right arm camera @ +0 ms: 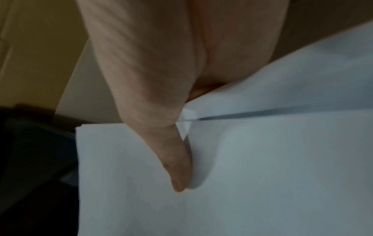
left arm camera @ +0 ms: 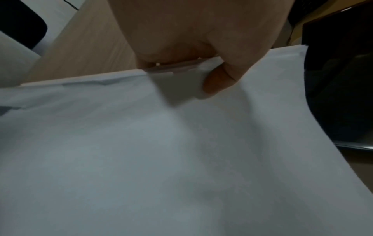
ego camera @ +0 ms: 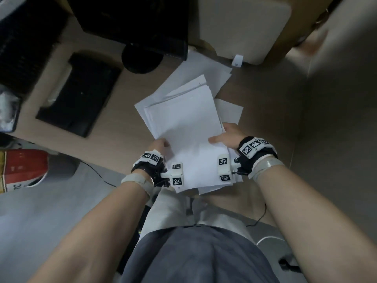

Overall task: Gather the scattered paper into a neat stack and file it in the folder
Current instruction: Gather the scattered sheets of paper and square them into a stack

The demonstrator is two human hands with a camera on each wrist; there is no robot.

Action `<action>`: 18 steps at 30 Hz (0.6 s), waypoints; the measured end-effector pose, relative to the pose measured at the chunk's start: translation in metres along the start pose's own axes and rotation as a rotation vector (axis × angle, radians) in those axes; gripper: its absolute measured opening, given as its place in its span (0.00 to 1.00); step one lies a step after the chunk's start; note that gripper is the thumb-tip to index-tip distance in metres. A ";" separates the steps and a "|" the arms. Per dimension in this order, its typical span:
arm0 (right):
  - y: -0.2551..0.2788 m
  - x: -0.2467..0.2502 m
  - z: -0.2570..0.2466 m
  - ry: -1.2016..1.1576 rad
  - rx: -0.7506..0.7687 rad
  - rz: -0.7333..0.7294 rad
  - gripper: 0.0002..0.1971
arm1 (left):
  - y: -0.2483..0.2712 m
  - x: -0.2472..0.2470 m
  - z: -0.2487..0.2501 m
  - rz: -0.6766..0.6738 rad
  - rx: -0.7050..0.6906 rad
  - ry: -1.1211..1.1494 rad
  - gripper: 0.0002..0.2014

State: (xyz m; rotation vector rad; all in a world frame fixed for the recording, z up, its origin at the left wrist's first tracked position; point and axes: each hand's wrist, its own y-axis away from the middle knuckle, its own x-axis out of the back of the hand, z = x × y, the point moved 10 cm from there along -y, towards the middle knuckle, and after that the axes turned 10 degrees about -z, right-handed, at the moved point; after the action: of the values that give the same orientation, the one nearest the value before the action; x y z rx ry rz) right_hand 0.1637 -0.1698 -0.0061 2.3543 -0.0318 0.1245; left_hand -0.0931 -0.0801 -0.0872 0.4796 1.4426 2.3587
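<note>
A loose stack of white paper (ego camera: 187, 131) is held above the wooden desk (ego camera: 265, 103), its sheets fanned and uneven at the far end. My left hand (ego camera: 161, 145) grips the stack's left edge, thumb on top (left arm camera: 218, 83), fingers hidden beneath. On the stack's right edge my right hand (ego camera: 226, 135) pinches the sheets with its thumb (right arm camera: 177, 167) pressed on the top sheet (right arm camera: 262, 175). More white sheets (ego camera: 230, 111) lie on the desk under and beyond the stack. A pale folder (ego camera: 244, 27) lies at the back of the desk.
A black keyboard (ego camera: 79, 94) lies at the left, a dark monitor with a round base (ego camera: 142, 58) behind it. A red and white object (ego camera: 24, 168) sits at the near left. The desk's right part (ego camera: 275, 123) is bare wood.
</note>
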 end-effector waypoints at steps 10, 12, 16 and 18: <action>-0.002 0.019 -0.027 -0.360 0.101 0.030 0.20 | 0.036 -0.017 0.063 -0.120 -0.111 0.106 0.07; -0.003 0.029 -0.026 -0.403 0.080 0.056 0.20 | 0.026 -0.028 0.070 -0.168 -0.094 0.027 0.09; -0.013 0.035 -0.027 -0.461 0.037 0.064 0.23 | 0.011 -0.045 0.085 -0.275 -0.043 -0.049 0.16; -0.020 0.035 -0.034 -0.492 0.020 0.085 0.24 | 0.007 -0.042 0.098 -0.302 -0.030 -0.024 0.11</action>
State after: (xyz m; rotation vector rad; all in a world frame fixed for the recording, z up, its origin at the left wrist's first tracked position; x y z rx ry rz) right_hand 0.1974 -0.1310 0.0068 2.3483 -0.3710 -0.4161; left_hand -0.0124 -0.0249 -0.0430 0.2594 1.3598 2.1246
